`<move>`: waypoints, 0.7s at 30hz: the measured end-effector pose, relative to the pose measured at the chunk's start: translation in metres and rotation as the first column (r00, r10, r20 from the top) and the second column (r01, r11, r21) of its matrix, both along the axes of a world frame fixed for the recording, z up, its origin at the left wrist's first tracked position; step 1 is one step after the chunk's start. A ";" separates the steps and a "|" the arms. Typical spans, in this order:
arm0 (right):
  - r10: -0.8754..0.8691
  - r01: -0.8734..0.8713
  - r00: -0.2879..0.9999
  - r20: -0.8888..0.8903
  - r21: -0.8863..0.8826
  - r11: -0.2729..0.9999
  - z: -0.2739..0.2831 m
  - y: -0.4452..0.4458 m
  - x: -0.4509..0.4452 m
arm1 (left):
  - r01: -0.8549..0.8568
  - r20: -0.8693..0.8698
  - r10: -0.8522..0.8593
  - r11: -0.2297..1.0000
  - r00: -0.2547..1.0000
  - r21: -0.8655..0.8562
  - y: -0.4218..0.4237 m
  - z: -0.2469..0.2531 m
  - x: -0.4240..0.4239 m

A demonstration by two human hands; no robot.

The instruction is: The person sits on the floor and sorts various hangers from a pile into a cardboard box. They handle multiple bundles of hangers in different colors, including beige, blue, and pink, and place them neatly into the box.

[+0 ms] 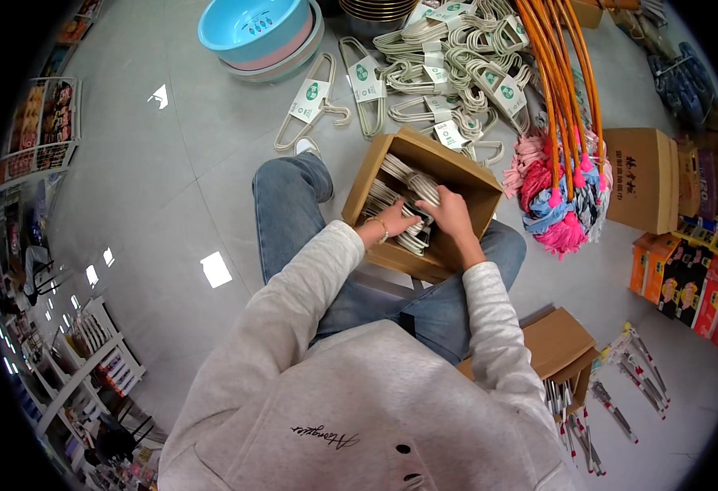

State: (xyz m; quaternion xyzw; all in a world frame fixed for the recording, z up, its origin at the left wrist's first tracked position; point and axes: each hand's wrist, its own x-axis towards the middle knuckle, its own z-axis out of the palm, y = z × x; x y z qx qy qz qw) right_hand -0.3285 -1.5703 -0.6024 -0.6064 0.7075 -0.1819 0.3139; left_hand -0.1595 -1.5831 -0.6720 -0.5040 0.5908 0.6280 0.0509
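Note:
An open cardboard box (362, 184) is in front of me between my knees, with stacks of off-white wire clothes hangers (380, 193) inside. My right hand (451, 212) reaches in over the right side and grips one bundle of hangers (423, 187) near the middle. Lower in the box, my left hand (392, 221), a bracelet at its wrist, touches the hangers with thumb and fingers spread; whether it grips any is hidden. Beyond the box, many more hanger bundles in white paper sleeves (438, 77) lie heaped on the floor. Two sleeved bundles lie apart, one being the left bundle (310, 101).
Nested plastic basins (260, 37) stand at the far left of the heap. To the right are mops with orange handles (555, 123), a closed carton (641, 178) and coloured packs (678, 282). Behind my right arm, an opened carton (558, 344) sits near metal poles (616, 411). Shelves (82, 362) line the left.

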 end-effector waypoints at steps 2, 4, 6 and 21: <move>0.064 -0.066 0.998 0.023 0.135 0.989 -0.010 0.002 0.011 | 0.060 -0.144 -0.064 0.998 0.988 -0.038 0.007 -0.010 0.005; 0.126 -0.132 0.991 0.043 0.184 0.974 -0.025 0.009 0.015 | 0.034 -0.271 -0.061 0.994 0.961 -0.100 0.015 -0.003 0.001; 0.077 -0.091 0.994 0.084 0.183 0.979 -0.032 0.013 0.019 | -0.003 -0.164 -0.005 0.999 0.986 -0.046 0.015 0.005 0.001; 0.051 -0.177 0.898 0.438 0.252 0.951 -0.037 0.011 0.001 | 0.211 -0.054 -0.280 0.824 0.958 -0.526 -0.013 0.032 0.007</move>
